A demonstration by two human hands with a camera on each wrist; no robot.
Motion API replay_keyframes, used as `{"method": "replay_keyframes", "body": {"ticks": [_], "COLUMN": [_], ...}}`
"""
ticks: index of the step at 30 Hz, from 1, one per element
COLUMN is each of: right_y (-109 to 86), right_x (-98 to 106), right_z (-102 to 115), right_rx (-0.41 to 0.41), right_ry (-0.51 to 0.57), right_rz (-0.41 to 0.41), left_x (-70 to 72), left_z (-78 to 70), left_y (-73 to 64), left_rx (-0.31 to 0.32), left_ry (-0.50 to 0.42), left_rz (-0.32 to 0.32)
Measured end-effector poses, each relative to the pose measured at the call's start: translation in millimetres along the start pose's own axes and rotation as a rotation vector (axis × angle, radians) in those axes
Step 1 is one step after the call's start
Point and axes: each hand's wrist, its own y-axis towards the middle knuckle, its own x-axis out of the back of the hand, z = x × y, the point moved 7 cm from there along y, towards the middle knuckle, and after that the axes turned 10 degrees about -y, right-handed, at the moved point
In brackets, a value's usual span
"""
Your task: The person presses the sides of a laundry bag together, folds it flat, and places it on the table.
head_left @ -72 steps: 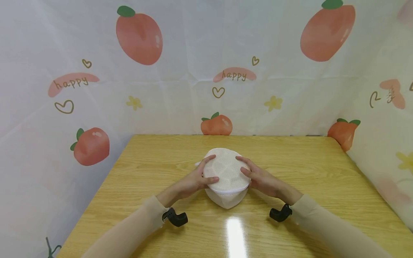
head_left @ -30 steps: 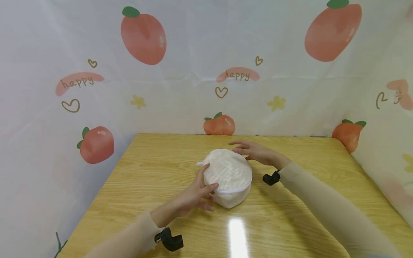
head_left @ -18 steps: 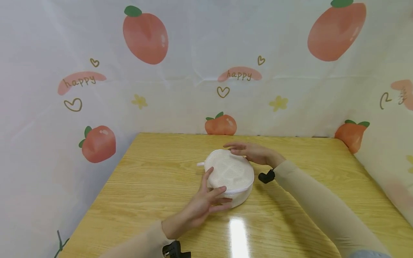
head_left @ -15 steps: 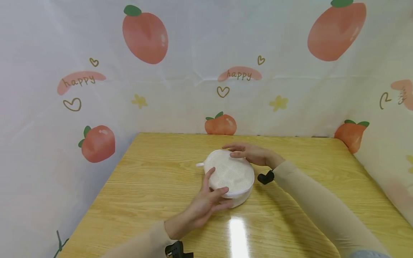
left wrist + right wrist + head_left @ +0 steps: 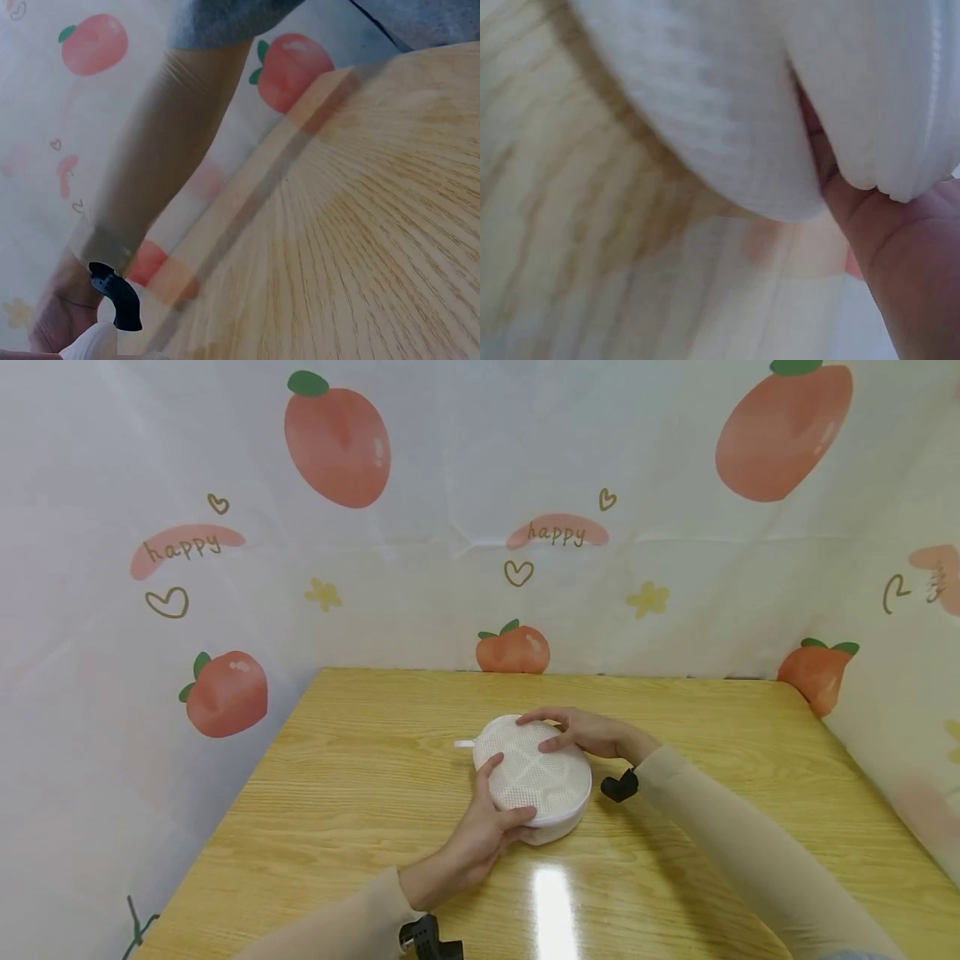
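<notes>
Far left: thin green cord (image 5: 137, 931), low in frame, in front of white backdrop (image 5: 420, 460) with peach prints, hearts, yellow flowers, "happy" lettering. Next, wood-grain bench (image 5: 337, 777), left edge slanting up toward the back. Beige left sleeve (image 5: 337, 922) comes in from the bottom, black wrist mount (image 5: 429, 937) at the cuff. Left hand (image 5: 480, 831) grips near-left side of the bag: one digit lies on the top face, another along the near rim, rest go under the edge, partly hidden. Short white tab (image 5: 464, 744) sticks out left from the bag's rim. White mesh bag (image 5: 536, 768), round, zipped rim, is on the bench right of center, between both hands; can't tell if its base sits fully flat. Pale shapes show faintly through the mesh; can't identify. Bright glare (image 5: 552, 910) on the bench just nearer the camera. Right hand (image 5: 588, 732) grips the far-right side, digits curved over the top; right wrist view has part of that hand tucked into a fold by the rim. Then another black mount (image 5: 619, 786), beige right sleeve (image 5: 750, 843).
</notes>
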Motion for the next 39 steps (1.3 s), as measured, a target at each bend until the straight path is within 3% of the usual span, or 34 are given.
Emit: {"method": "replay_keyframes", "body": {"ticks": [5, 7, 12, 17, 19, 21, 24, 28, 31, 35, 39], "right_y": [-2.1, -4.1, -15.2, -27.3, -32.0, -36.9, -43.5, -55.4, -62.9, -68.9, -71.4], "right_x": [-1, -1, -1, -5, -8, -11, -19, -28, -35, -39, -42], "right_z": [-1, 2, 18, 30, 33, 36, 39, 42, 41, 35, 30], "right_rx": [0.010, 0.009, 0.019, 0.066, 0.093, 0.111, 0.119, 0.089, 0.073, 0.060, 0.076], "right_ry": [-0.039, -0.090, -0.358, -0.512, -0.541, -0.564, -0.587, -0.593, -0.618, -0.664, -0.655], "right_rz": [-0.016, -0.036, -0.097, -0.147, -0.176, -0.213, -0.269, -0.303, -0.303, -0.286, -0.270], "left_x": [3.4, 6.3, 21.3, 44.1, 48.3, 46.3, 37.3, 21.3, 14.1, 10.7, 10.6], "left_z": [1.3, -0.7, -16.1, -44.0, -56.8, -69.4, -83.5, -90.5, -90.1, -87.8, -85.4], "left_y": [1.5, 0.4, -5.3, -1.8, 1.3, 6.6, 17.0, 32.5, 40.2, 47.4, 53.4], "left_rx": [0.011, 0.023, 0.046, -0.075, -0.136, -0.200, -0.276, -0.357, -0.381, -0.360, -0.330], "left_ry": [0.062, 0.128, 0.371, 0.593, 0.660, 0.731, 0.868, 1.076, 1.188, 1.220, 1.226], "left_rz": [0.000, -0.008, -0.046, -0.185, -0.200, -0.150, -0.007, 0.157, 0.233, 0.310, 0.346]}}
